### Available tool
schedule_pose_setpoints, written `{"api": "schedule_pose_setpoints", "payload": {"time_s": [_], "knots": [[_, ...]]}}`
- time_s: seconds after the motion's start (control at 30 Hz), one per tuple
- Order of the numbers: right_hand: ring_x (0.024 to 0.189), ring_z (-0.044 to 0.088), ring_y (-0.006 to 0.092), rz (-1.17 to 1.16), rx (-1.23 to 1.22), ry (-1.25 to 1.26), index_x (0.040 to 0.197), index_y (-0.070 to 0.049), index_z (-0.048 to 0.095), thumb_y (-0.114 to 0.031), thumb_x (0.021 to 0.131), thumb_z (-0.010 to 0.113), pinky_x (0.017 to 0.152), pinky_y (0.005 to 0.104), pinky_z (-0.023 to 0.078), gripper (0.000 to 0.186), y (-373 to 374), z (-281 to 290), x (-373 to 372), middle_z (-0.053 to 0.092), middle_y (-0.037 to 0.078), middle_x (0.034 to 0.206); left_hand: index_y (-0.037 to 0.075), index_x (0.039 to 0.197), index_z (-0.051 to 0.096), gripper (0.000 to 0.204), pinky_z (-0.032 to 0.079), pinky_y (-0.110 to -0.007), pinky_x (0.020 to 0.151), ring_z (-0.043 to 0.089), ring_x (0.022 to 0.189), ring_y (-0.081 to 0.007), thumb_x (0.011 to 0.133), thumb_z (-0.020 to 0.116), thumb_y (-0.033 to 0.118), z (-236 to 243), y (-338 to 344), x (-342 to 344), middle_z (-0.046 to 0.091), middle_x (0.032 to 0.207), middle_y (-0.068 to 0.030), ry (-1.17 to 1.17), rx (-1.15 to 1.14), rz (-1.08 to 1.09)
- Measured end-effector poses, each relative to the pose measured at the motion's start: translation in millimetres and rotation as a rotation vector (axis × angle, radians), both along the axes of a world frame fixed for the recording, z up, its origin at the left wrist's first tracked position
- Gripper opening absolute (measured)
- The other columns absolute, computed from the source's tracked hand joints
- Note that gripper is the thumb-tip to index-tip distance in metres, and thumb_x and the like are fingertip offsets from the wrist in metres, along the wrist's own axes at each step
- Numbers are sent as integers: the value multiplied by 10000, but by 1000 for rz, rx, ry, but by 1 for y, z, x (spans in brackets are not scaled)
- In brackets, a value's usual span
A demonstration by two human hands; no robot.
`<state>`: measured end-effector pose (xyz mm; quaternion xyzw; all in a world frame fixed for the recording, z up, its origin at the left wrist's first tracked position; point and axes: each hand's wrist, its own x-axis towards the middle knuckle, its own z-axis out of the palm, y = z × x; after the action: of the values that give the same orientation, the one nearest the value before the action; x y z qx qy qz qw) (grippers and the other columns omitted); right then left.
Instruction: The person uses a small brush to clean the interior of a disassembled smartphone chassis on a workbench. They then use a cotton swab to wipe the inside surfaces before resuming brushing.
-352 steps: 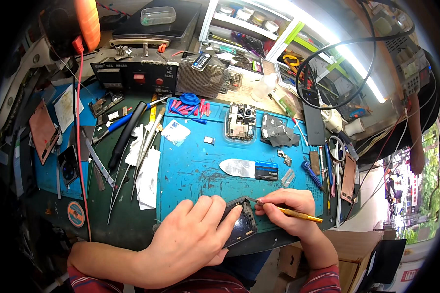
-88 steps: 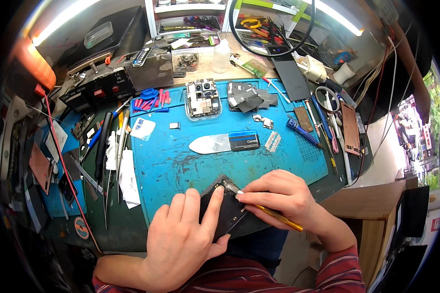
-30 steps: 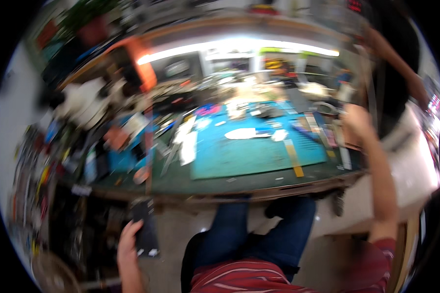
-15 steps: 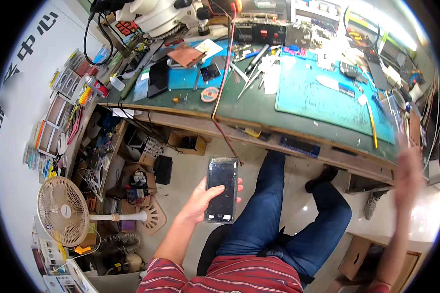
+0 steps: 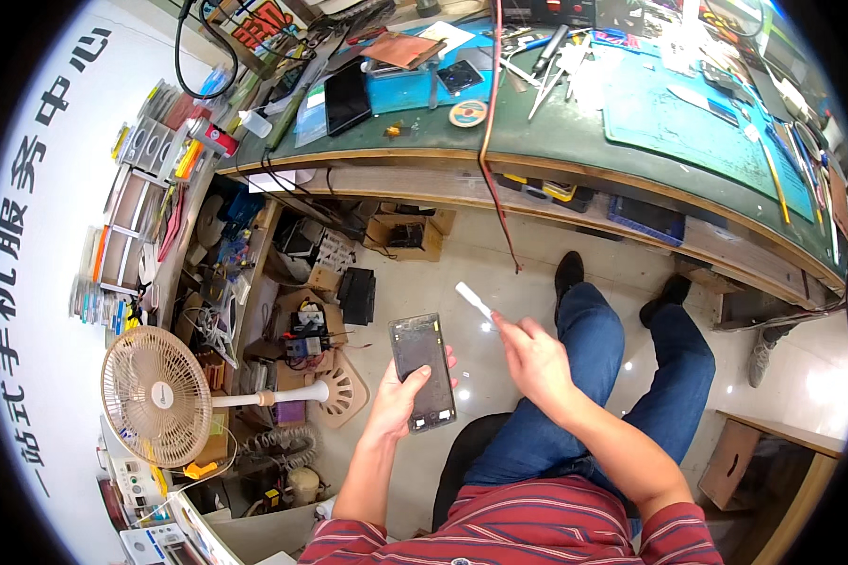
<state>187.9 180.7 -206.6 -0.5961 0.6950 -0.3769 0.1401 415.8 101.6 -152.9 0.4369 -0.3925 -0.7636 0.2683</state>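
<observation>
Over the gap between bench and lap, my left hand point(image 5: 393, 400) grips a dark smartphone point(image 5: 418, 344), thumb across its face and fingertips round its far edge. Its face looks dusty or worn, with small pale patches near the lower end. To the right, my right hand point(image 5: 543, 365) pinches a slim white stick-like tool point(image 5: 471, 298), its wider end pointing up and left toward the phone. Tool and phone are apart. Exactly what kind of tool it is I cannot make out.
The green workbench point(image 5: 415, 137) crosses ahead, with blue mats point(image 5: 650, 118), a black phone point(image 5: 349, 99), a tape roll point(image 5: 467, 114) and tweezers. A red cable point(image 5: 496, 184) hangs over its edge. At left stand a fan point(image 5: 160, 395) and cluttered shelves; a cardboard box point(image 5: 410, 235) sits below.
My right hand has come from the far right toward the phone, now with the white tool in it. The whole view has shifted, the bench sitting higher. My left hand still holds the phone, slightly tilted.
</observation>
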Motion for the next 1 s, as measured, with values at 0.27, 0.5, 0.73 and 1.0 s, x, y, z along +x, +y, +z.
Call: {"api": "schedule_pose_setpoints", "payload": {"time_s": [0.27,0.5,0.73,1.0], "knots": [[657,696,311,61,49,-8,1463,-184,649,-42,919,694,587,444,613,564,-16,6,41,583,102,943,25,1486,500,418,651,-489,966,707,1234,-307,1078,588,52,-21,1,14,663,1417,-196,-17,-106,109],[634,710,306,90,100,44,1444,-175,672,-34,925,662,585,453,614,538,-14,16,51,594,107,962,19,1514,478,457,647,-499,982,680,1280,-317,1070,585,48,-20,1,13,643,1439,-200,-3,-31,81],[611,673,271,163,-58,87,1438,-165,677,-20,884,708,547,410,598,574,-2,25,38,560,79,904,10,1512,473,461,649,-515,983,686,1269,-333,1067,585,50,-9,5,10,640,1437,-217,29,4,42],[591,644,266,169,-55,125,1491,-171,636,-21,873,695,534,402,586,638,10,31,14,549,61,902,2,1538,447,505,652,-511,973,689,1269,-353,1059,602,46,10,9,13,633,1439,-246,20,20,-19]]}}
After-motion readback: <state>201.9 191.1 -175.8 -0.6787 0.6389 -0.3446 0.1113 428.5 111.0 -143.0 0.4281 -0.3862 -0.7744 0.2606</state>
